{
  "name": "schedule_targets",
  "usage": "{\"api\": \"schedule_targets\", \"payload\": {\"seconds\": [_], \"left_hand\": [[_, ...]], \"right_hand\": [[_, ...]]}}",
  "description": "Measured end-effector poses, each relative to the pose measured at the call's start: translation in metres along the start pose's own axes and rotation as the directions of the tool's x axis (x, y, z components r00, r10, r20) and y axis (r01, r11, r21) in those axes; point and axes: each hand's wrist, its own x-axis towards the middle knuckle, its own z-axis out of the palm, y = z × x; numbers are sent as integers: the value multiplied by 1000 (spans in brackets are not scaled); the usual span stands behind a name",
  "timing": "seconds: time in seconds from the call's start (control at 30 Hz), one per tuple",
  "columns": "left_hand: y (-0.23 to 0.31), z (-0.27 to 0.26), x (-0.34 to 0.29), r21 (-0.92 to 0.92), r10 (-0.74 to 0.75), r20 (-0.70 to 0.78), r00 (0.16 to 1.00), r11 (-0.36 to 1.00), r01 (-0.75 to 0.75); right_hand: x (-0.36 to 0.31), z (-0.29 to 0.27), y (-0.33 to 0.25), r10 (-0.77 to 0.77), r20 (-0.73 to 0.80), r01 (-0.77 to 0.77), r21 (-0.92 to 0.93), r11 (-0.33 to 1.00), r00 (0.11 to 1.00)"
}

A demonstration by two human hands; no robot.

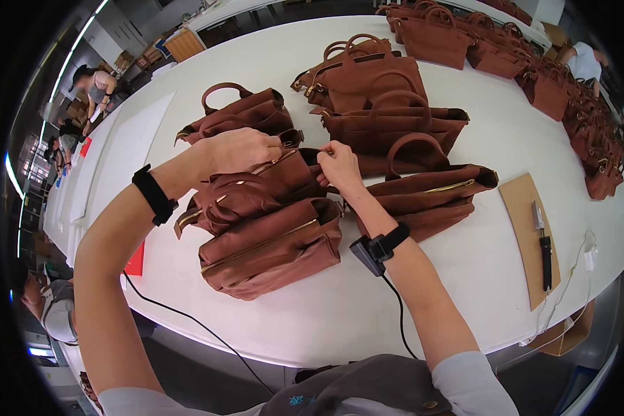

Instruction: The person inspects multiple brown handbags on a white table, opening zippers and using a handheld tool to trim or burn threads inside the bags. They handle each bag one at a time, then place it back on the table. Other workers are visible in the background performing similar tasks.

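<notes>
A brown handbag (295, 175) with a gold zipper lies on the white table before me. My left hand (248, 150) is closed at the far end of its zipper, its fingertips partly hidden. On the bag's right end, my right hand (339, 166) pinches the edge between thumb and fingers. Nearer to me rests a second brown handbag (270, 251), its zipper facing up. Just beyond my left hand stands another handbag (246, 114) with its handle raised. Right of my right hand is a handbag (430, 197) with a gold zipper.
More brown handbags (367, 80) stand behind, and a long row of handbags (433, 41) lines the far right edge. A knife-like tool (546, 260) lies on a brown board (520, 222). A black cable (187, 320) hangs near my left side. Other people work at the left.
</notes>
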Motion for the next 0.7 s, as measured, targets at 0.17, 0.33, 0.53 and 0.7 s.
{"api": "schedule_targets", "payload": {"seconds": [0.17,0.33,0.53,0.7], "left_hand": [[-1,7,-22,60,43,-83,996,997,-38],[-8,29,-24,163,133,-223,966,982,-98],[-16,55,-21,24,184,-245,952,983,-183],[-19,79,-62,-274,135,-275,952,938,-213]], "right_hand": [[10,15,-6,-332,-85,280,-372,885,939],[-8,38,-28,-617,-12,457,-662,595,787],[-15,46,-21,-470,9,319,-746,585,883],[-10,59,-22,-258,-31,130,-804,581,966]]}}
